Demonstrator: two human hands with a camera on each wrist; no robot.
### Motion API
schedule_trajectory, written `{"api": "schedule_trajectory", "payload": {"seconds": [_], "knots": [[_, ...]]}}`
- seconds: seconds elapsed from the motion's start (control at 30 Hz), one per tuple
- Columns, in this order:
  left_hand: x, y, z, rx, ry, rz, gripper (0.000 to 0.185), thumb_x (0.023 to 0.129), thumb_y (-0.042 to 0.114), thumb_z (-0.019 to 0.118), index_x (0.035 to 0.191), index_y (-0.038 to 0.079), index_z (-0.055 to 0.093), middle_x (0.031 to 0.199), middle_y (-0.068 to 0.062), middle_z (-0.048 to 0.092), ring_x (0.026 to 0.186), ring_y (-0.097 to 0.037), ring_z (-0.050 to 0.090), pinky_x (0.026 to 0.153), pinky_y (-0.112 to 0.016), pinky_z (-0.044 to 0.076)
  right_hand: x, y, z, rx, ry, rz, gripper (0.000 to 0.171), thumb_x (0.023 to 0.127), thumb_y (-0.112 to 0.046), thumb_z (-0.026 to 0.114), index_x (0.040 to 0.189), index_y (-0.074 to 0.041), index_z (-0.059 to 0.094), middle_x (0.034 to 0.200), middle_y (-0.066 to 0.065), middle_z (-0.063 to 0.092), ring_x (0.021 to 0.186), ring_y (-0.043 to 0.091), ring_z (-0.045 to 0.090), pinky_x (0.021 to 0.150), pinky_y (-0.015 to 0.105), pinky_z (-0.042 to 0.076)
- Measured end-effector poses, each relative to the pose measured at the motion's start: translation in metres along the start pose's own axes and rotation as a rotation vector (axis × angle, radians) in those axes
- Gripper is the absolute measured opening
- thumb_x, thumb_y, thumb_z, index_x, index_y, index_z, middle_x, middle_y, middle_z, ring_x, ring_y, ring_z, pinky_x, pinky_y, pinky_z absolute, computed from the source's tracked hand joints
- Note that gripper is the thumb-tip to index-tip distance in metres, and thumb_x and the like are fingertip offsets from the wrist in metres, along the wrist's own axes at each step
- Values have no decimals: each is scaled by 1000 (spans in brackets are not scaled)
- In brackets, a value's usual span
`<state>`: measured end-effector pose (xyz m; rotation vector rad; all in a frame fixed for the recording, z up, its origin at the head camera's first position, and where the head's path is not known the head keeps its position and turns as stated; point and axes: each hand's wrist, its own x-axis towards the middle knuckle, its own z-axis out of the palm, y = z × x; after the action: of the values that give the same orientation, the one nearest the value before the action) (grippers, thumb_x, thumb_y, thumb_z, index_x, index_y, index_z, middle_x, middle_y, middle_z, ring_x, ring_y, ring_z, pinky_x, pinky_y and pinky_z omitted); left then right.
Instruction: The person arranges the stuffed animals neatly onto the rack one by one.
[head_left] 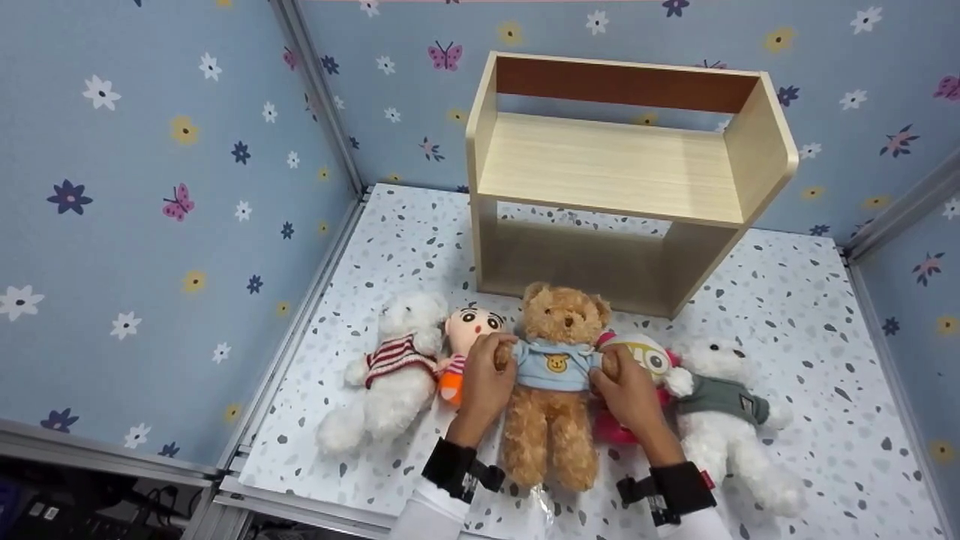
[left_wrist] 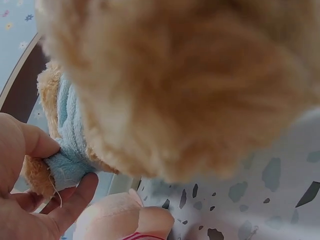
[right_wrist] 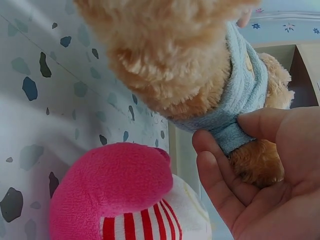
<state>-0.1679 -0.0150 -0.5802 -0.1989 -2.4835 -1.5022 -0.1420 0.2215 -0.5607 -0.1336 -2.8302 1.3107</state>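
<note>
A brown teddy bear in a light blue sweater faces up in the middle of the head view. My left hand grips its arm on the left, and my right hand grips the arm on the right. In the left wrist view the left hand pinches the blue sleeve between thumb and fingers. The right hand does likewise on the other sleeve. Fur from the bear's legs fills much of the left wrist view and hides what lies behind.
A two-level wooden shelf stands behind the bear. Left of the bear lie a white plush in a striped sweater and a doll with orange shorts. To the right are a pink plush and a white plush in green. Patterned walls surround the table.
</note>
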Motion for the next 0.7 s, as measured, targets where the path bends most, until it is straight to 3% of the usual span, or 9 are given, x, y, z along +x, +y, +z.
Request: {"api": "schedule_trajectory", "payload": {"seconds": [0.27, 0.47, 0.7], "knots": [[1, 4, -1, -24, 13, 14, 30, 82, 3, 65, 107, 20, 65, 107, -1, 61, 101, -15, 57, 86, -31, 45, -3, -4, -4, 22, 20, -15, 36, 90, -20, 66, 123, -13, 57, 66, 0, 35, 62, 18, 43, 69, 31, 41], [1, 8, -3, -55, 1, 8, 32, 81, 3, 67, 108, 20, 65, 112, -1, 60, 107, -16, 58, 89, -33, 47, -3, -6, -8, 49, 20, -10, 32, 90, -19, 66, 120, -17, 56, 66, -1, 33, 59, 14, 36, 68, 29, 40], [2, 12, -3, -68, -1, 10, 33, 79, 5, 71, 108, 19, 66, 109, 1, 60, 92, -13, 56, 79, -28, 45, -4, -7, -11, 24, 31, -3, 33, 89, -22, 66, 120, -19, 56, 67, 0, 34, 61, 18, 38, 67, 31, 38]]}}
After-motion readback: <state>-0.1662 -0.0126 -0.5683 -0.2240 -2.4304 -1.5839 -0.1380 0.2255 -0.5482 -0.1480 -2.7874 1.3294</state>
